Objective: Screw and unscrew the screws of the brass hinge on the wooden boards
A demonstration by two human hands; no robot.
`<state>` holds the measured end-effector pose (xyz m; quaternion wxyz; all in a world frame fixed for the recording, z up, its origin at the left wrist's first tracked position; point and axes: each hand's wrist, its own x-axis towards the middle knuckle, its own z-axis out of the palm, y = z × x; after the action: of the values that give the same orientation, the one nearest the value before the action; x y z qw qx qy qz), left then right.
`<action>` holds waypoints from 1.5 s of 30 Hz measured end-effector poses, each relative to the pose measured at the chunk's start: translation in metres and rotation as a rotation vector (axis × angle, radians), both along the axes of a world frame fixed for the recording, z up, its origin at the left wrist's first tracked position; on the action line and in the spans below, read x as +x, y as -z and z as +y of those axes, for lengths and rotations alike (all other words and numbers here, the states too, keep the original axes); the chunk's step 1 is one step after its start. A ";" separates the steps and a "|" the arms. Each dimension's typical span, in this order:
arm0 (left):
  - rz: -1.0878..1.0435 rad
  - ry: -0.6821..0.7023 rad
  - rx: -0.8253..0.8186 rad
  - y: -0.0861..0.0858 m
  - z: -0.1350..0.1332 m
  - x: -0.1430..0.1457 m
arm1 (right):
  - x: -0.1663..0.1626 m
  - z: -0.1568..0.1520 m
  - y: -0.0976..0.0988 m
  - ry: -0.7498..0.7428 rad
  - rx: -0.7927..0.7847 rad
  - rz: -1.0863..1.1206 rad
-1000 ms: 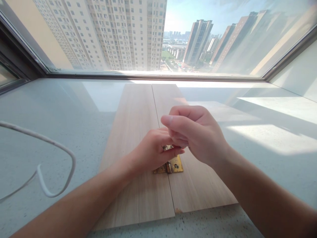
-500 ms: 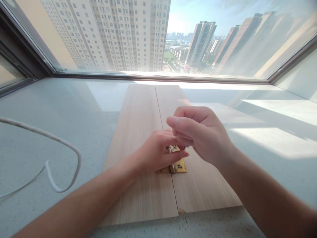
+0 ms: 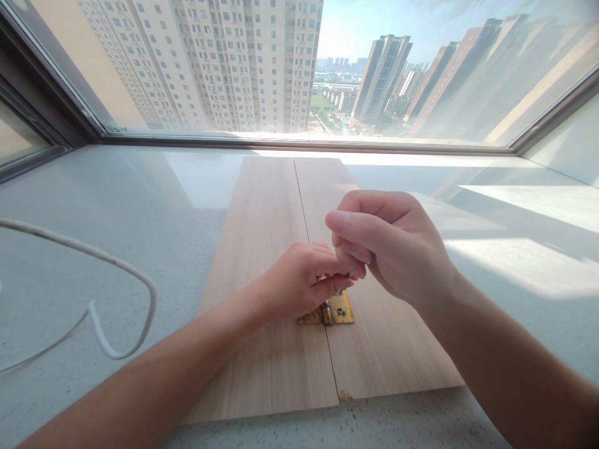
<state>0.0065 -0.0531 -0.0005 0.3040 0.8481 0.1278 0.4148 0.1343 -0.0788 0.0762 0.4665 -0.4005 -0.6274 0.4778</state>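
Note:
Two pale wooden boards, the left board (image 3: pixel 262 249) and the right board (image 3: pixel 388 355), lie side by side with a narrow seam between them. A brass-coloured hinge (image 3: pixel 344 310) straddles the seam, partly covered by my left hand (image 3: pixel 299 277). That hand is above the hinge, thumb and fingertips pinched together at a tiny dark, shiny thing too small to name. My right hand (image 3: pixel 397 243) is just right of it and higher, fingers curled in and thumb laid along the index finger. A small dark spot shows at its curled fingers; what they hold is mostly hidden.
The boards rest on a pale speckled windowsill (image 3: pixel 178 249). A white cable (image 3: pixel 152 299) loops at the left. Behind runs a dark window frame (image 3: pixel 299 144), with tall buildings outside. Sunlight patches fall on the right side of the sill.
My right hand has shifted slightly right and up. My left thumb has drawn in toward the fingers, now pinching, and more of the hinge shows below it.

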 end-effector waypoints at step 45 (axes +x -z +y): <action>-0.004 -0.081 -0.015 0.002 -0.002 0.000 | -0.004 -0.002 0.006 0.087 0.047 -0.024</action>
<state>0.0067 -0.0549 -0.0022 0.2936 0.8389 0.1647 0.4277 0.1305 -0.0805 0.0700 0.4885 -0.4221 -0.6262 0.4372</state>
